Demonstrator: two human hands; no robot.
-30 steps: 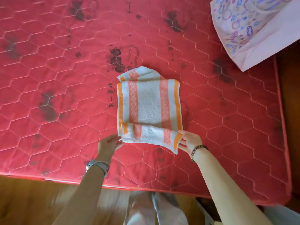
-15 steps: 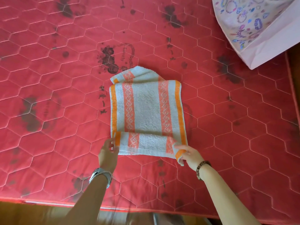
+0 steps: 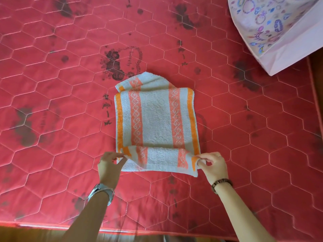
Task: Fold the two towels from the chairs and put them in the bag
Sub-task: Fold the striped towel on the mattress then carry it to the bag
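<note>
Orange-striped towel (image 3: 155, 119): lay part-folded on the red mattress (image 3: 52, 154), well apart from the bag (image 3: 279, 41).
Left hand (image 3: 109, 167): pinched near-left corner.
Right hand (image 3: 214, 167): pinched near-right corner.
Risk: I judged uneven lifting would skew the fold.

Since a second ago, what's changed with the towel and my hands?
Little. The left grip and right grip pinch the near corners of the towel, as before; the turned-over near flap looks slightly wider and lifted at its left corner. The rest of the towel, the mattress and the bag stayed put.
</note>
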